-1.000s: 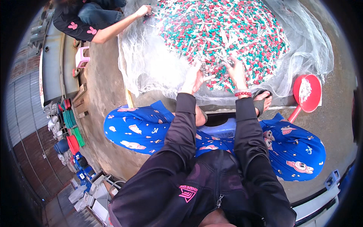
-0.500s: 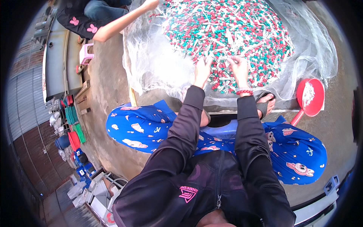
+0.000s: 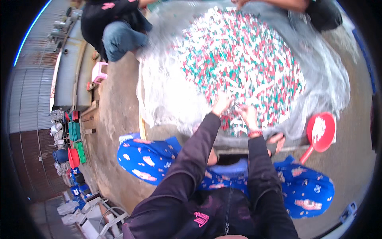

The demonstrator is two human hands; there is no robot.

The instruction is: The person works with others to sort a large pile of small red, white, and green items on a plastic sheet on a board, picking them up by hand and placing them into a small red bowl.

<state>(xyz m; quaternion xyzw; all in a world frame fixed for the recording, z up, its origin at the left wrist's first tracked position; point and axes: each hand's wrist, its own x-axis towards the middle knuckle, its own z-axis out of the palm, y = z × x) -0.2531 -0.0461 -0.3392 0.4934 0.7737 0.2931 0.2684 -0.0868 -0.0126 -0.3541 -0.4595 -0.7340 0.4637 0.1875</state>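
A broad pile of small red and green pieces mixed with white strips point(image 3: 246, 67) lies spread on a pale see-through mesh sheet point(image 3: 161, 95). Over the near part of that pile, my left hand point(image 3: 222, 104) has its fingers drawn together in a pinch. Close on its right, my right hand point(image 3: 249, 117), with a red bead bracelet at the wrist, pinches too, its fingertips almost meeting the left ones. Motion blur hides whatever small thing sits between the fingers.
A red long-handled scoop point(image 3: 325, 146) holding white pieces rests at the right of the sheet. Two co-workers reach in from the far side, one in jeans point(image 3: 121, 40) at left, another arm point(image 3: 286, 4) at right. A pink stool point(image 3: 98, 73) stands left.
The view has tilted, so the pile and sheet sit lower in the picture. My hands are closer together. A co-worker's arm now shows at the far right; the left co-worker's arm has drawn back.
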